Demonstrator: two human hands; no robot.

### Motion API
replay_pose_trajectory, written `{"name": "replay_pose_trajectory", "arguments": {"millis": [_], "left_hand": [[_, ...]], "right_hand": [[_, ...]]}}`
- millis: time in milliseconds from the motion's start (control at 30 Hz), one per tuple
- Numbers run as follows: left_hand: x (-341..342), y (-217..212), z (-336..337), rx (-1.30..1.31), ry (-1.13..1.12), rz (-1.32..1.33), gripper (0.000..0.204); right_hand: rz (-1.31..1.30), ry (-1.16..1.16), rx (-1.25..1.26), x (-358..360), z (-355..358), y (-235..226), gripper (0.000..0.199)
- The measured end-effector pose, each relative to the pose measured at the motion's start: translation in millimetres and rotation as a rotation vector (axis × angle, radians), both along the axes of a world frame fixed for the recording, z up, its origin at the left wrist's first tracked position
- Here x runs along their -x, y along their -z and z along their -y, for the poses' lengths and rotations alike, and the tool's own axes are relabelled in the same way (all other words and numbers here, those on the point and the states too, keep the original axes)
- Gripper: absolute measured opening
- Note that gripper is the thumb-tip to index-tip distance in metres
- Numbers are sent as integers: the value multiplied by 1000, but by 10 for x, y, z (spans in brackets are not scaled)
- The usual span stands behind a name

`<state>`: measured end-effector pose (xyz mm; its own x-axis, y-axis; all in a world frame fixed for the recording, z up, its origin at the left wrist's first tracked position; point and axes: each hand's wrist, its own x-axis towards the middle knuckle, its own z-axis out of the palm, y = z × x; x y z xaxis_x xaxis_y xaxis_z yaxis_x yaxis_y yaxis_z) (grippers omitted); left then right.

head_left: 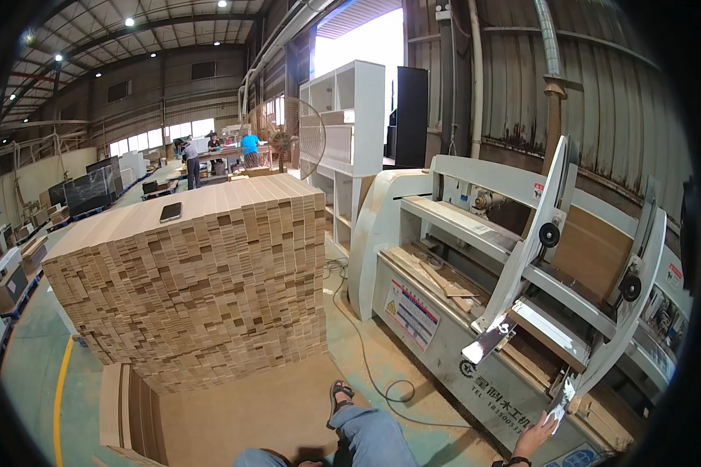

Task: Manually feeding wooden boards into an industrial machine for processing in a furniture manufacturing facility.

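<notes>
My right hand [533, 436] reaches in from the lower right, a dark band on its wrist. Its fingers are stretched out and touch or nearly touch the worn, white-smeared metal end [561, 405] of a bracket low on a large grey-white woodworking machine [401, 272]. A second dark, white-smeared bracket end [487, 342] juts out to its left. Between the machine's two upright curved arms lies a pale board [551, 331]. I cannot see my left hand; a small skin-coloured patch at the lower edge is too unclear to name.
A tall stack of brown board strips [202, 280] stands left, with a phone [171, 212] on top. A brown sheet [241, 409] lies before it. A cable [374, 373] runs along the floor. Behind are a fan [300, 136], white shelving [358, 117] and several people.
</notes>
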<state>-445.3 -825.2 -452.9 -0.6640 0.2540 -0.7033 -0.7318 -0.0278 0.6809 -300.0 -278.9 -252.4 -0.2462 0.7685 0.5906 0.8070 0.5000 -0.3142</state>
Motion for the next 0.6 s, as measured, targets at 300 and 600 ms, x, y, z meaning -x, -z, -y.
{"name": "replay_pose_trajectory", "arguments": {"millis": [300, 600], "left_hand": [[-27, -26, -11, 27, -1, -4, 19], [-8, -40, -7, 28, -5, 27, 19]], "right_hand": [[22, 4, 8, -16, -27, 27, 57], [22, 15, -2, -8, -7, 14, 58]]}}
